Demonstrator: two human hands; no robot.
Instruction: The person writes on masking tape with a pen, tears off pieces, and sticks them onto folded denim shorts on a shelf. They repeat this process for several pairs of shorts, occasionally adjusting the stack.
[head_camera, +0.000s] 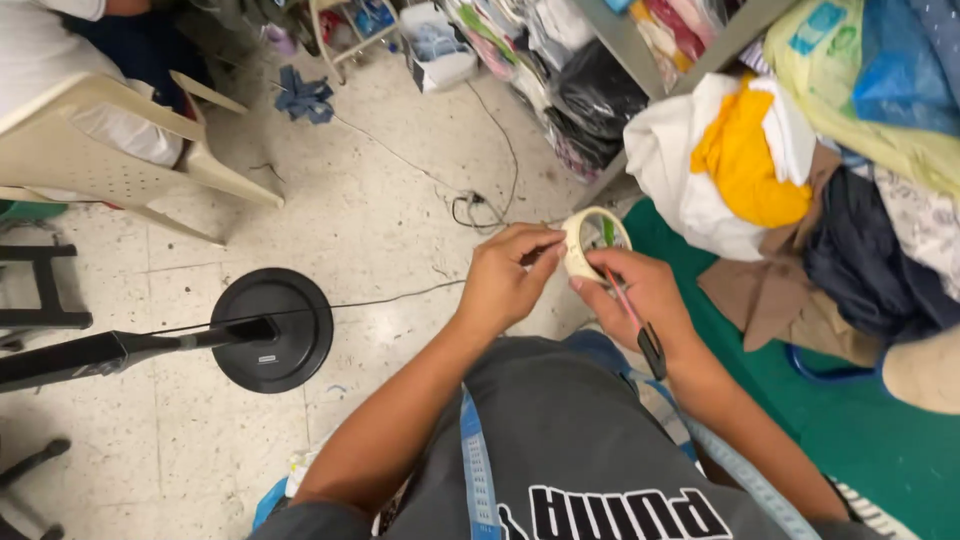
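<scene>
Pinching at the rim of a roll of cream masking tape (592, 243), the left hand (505, 282) is seen with its fingers curled in and its thumb and fingertips pressed against the roll's left edge, as though the tape's loose end is being picked at; whether a free end is actually caught cannot be told. The right hand (645, 290) is closed around the roll from below and to the right, so that the roll is gripped between both hands, held up in front of the chest and above the floor. A slim red pen with a black end (634, 322) is also tucked in the right hand, lying slantwise across the palm and wrist.

The roll is shown almost face-on, as a pale ring with an open centre, through which a bit of green is glimpsed. Its band looks fairly thin.

A blue measuring tape (477, 470) is draped around the neck and down over the grey shirt. Below and to the left, the round black base of a stand (272, 329) is set on the speckled tile floor, with thin cables trailing across it. To the right, a green table (860, 425) is heaped with folded cloth, among it a yellow piece (745, 160). A cream plastic chair (110, 150) stands at upper left.
</scene>
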